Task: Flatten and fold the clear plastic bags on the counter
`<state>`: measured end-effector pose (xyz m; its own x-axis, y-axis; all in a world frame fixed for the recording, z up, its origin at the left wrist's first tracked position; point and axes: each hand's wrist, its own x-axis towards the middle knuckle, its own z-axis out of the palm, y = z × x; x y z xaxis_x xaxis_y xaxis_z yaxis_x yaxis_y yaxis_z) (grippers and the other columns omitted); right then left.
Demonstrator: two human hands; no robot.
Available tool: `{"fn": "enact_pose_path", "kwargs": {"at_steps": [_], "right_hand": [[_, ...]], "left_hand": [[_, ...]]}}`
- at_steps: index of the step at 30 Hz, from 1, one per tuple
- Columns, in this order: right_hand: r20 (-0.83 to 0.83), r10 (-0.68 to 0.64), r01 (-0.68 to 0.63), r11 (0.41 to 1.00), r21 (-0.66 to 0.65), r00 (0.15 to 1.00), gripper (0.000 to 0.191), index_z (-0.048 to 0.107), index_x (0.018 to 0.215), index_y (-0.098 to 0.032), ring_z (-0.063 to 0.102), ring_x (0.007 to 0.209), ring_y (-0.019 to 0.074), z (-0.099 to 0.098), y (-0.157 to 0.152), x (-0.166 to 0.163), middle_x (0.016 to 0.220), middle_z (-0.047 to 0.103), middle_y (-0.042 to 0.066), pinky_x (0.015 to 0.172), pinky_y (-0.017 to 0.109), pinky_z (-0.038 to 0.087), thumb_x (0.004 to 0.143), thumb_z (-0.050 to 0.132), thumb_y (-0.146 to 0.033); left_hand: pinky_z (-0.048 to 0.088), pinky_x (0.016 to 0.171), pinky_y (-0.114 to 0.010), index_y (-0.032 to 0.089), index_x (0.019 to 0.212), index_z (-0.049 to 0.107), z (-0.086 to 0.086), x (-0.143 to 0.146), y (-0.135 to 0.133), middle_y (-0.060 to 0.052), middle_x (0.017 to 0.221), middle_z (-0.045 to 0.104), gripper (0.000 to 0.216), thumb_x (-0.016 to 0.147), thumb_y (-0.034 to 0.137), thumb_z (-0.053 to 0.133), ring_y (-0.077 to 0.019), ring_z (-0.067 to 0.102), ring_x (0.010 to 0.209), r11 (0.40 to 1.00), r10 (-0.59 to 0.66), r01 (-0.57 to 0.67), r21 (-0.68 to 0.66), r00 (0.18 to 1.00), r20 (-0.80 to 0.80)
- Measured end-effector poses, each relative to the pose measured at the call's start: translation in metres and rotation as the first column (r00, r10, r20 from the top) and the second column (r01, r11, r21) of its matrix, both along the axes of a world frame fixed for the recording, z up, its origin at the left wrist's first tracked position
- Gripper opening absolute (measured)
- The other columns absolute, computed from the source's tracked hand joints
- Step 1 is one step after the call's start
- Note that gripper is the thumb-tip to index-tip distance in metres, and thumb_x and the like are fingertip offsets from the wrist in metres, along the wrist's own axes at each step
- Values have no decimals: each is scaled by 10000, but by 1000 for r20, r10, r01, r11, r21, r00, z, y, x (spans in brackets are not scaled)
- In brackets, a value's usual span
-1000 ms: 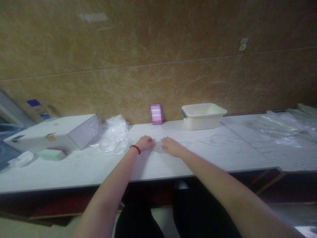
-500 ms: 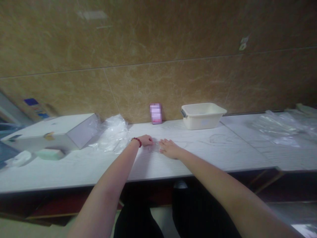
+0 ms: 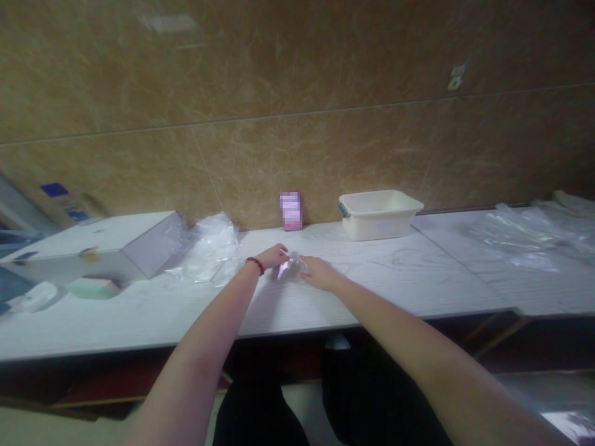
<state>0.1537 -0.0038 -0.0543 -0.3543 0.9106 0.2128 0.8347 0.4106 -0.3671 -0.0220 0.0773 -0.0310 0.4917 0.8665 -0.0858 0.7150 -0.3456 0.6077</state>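
Plastic bag (image 3: 290, 267) between hands (image 3: 274, 256) (image 3: 317, 273), pink box (image 3: 290, 210) label blurred

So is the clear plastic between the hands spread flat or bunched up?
Bunched up: the clear plastic rises in crumpled folds, pinched between the left hand and the right hand.

Half a second ago my right hand (image 3: 320, 273) lay flat, fingers spread on the table (image 3: 418, 279). Now its fingers are curled in. My left hand (image 3: 273, 255) has tipped up at the fingertips. The clear plastic piece (image 3: 290, 268), flat before, is bunched up between both hands, pinched from each side.
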Motion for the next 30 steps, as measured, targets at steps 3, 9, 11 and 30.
{"fn": "enact_pose_path", "kwargs": {"at_steps": [3, 9, 11, 30], "right_hand": [[-105, -79, 84, 996, 40, 991, 464, 408, 1162, -152, 436, 1032, 179, 3, 6, 2, 1138, 484, 80, 873, 281, 308, 747, 435, -358], [-237, -88, 107, 992, 69, 968, 369, 510, 1031, -146, 506, 905, 134, 10, 18, 10, 983, 574, 56, 804, 234, 350, 730, 468, -355], [-251, -72, 86, 995, 45, 965, 314, 550, 951, -165, 527, 827, 119, 16, 17, 12, 898, 599, 37, 734, 215, 371, 746, 439, -375], [-461, -260, 261, 963, -62, 848, 328, 532, 789, -208, 449, 412, 76, 28, 3, 18, 461, 470, -52, 454, 175, 336, 777, 319, -457]], "left_hand": [[380, 515, -201, 121, 993, 425, -4, 5, -5, -22, 723, 571, 339, 686, 257, 468, -95, 505, 569, 998, 50, -56, 24, 975, 215], [391, 581, -212, 146, 942, 462, 7, 15, -15, -8, 759, 531, 259, 710, 262, 462, -84, 496, 618, 989, -99, 57, 133, 938, 331], [386, 569, -205, 146, 935, 473, 13, 18, -17, -2, 733, 522, 253, 708, 258, 477, -82, 492, 613, 984, -152, 110, 139, 928, 341], [460, 614, -245, 185, 1026, 439, 22, 30, -44, -38, 860, 566, 361, 710, 330, 537, -94, 560, 655, 912, 259, 140, -387, 536, 804]]}}
